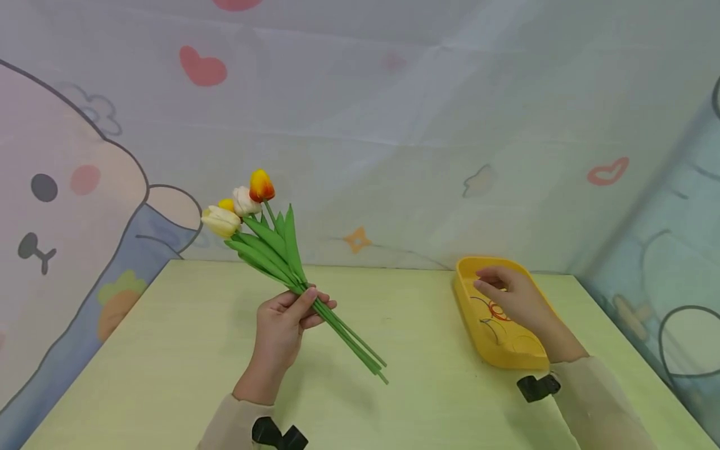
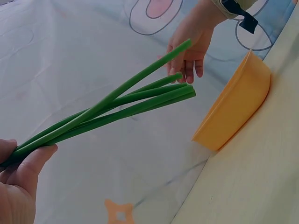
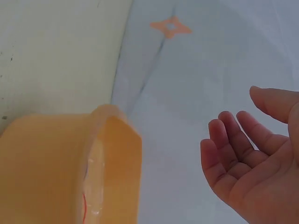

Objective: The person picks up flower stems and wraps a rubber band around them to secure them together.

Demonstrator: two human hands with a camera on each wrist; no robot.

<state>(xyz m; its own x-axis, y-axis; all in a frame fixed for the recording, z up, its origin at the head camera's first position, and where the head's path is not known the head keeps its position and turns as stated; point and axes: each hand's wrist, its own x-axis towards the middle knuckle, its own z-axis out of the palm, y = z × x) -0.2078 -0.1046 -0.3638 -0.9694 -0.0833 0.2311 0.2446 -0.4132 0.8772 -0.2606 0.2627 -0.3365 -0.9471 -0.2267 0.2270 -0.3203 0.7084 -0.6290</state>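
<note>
My left hand (image 1: 285,322) grips a bunch of artificial tulips by their green stems (image 1: 349,337), thumb pressed across them. The heads, an orange-yellow tulip (image 1: 261,185), white and cream ones and a partly hidden yellow one, point to the upper left. In the left wrist view the cut ends of the stems (image 2: 154,98) fan apart slightly. Over a yellow tray (image 1: 471,325) at the right, my right hand (image 1: 520,300) hovers with loosely bent fingers and holds nothing. Inside the tray lie thin coloured loops like rubber bands, among them a red one (image 1: 492,310), partly hidden by the hand.
Both arms reach over a pale yellow-green table (image 1: 427,400). Its far edge meets a hanging cloth backdrop (image 1: 394,206) printed with hearts and a cartoon animal. The tray stands near the table's right side. Dark straps (image 1: 539,387) sit on both sleeves.
</note>
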